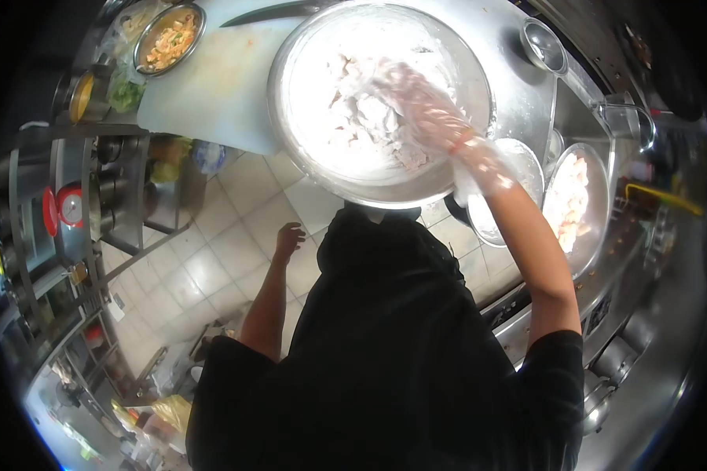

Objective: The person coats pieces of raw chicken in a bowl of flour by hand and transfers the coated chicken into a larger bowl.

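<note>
My right hand wears a clear plastic glove and reaches into a large metal bowl. White powder that looks like flour fills much of that bowl, with coated pale pieces, probably meat, in its middle. The right fingers touch these pieces but are blurred and partly covered in white, so I cannot see whether they grip any. Bare and away from the counter, my left hand hangs over the floor at my side. Its fingers are loosely bent and slightly apart, holding nothing.
Left of the bowl are a cutting board, a knife and a small bowl of orange food. On the right stand a floury bowl, a bowl of raw pieces and a metal ladle. Shelving stands at left.
</note>
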Action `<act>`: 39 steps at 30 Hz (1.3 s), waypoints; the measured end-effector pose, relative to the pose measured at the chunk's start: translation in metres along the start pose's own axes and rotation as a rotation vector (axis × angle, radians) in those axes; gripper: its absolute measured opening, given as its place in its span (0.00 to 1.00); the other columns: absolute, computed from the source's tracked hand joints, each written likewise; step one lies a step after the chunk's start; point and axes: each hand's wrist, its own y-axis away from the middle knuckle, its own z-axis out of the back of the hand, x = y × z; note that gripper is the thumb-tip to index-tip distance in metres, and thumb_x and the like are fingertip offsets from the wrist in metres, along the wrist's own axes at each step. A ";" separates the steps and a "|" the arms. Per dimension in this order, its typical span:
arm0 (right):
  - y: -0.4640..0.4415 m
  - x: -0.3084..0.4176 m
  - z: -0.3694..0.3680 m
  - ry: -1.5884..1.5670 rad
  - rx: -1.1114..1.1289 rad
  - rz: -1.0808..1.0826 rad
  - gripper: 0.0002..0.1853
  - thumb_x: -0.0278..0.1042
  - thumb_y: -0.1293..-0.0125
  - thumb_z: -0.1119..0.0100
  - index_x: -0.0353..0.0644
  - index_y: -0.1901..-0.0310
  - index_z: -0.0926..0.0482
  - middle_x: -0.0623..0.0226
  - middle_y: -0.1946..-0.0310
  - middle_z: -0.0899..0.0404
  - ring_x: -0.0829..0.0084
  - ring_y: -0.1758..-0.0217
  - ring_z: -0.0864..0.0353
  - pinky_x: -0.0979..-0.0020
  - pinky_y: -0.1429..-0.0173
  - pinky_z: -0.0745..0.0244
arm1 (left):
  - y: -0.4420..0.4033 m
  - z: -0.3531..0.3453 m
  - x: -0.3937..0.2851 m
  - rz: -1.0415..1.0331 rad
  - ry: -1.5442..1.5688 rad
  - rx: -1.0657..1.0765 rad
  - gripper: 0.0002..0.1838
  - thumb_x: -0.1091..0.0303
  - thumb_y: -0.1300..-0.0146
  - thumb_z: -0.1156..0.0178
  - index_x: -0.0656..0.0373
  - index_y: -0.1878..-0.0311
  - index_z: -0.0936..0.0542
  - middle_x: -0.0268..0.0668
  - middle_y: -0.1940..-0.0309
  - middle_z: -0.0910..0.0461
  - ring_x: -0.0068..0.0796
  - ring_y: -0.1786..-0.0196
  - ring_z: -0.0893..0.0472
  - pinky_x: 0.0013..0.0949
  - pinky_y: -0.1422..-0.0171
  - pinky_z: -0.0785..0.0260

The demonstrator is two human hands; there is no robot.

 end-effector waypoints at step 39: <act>0.024 -0.008 0.067 -0.532 -0.293 -0.684 0.18 0.36 0.43 0.50 0.46 0.50 0.27 0.59 0.53 0.27 0.63 0.47 0.29 0.65 0.39 0.39 | 0.012 -0.052 -0.035 -0.101 -0.257 0.107 0.20 0.63 0.45 0.47 0.58 0.49 0.32 0.37 0.63 0.22 0.31 0.64 0.22 0.34 0.64 0.31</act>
